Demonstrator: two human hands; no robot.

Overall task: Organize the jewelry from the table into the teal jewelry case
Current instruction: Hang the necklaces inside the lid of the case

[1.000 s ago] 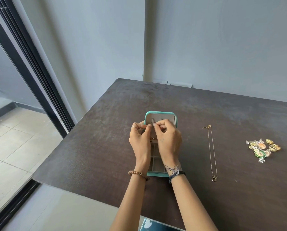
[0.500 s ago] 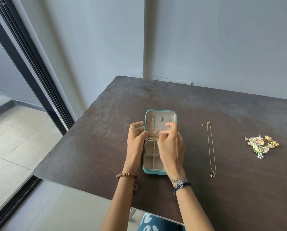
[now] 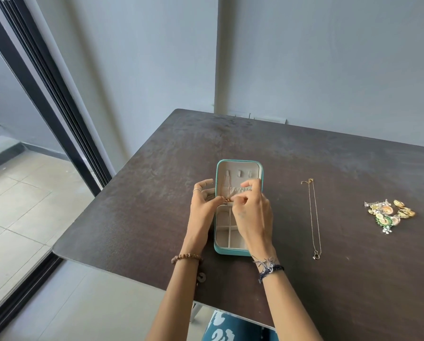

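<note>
The teal jewelry case (image 3: 239, 163) lies open on the dark table (image 3: 329, 279), its beige lid lying back with hooks and a pocket, its base divided into compartments. A thin chain hangs from the lid's left hook. My left hand (image 3: 202, 207) and my right hand (image 3: 252, 212) meet over the case's hinge and pinch a small gold pendant (image 3: 227, 199) between their fingertips. A thin gold necklace (image 3: 314, 217) lies stretched out on the table right of the case. Farther right sits a pile of earrings (image 3: 389, 212).
The table's near edge runs just under my wrists. A grey wall stands behind the table, and a dark-framed sliding door (image 3: 46, 94) is at the left. Patterned blue fabric (image 3: 230, 328) shows below the table edge.
Both hands have dropped from the lid's hooks down to the hinge line, and the lid's inside now shows. My fingertips now pinch the gold pendant.
</note>
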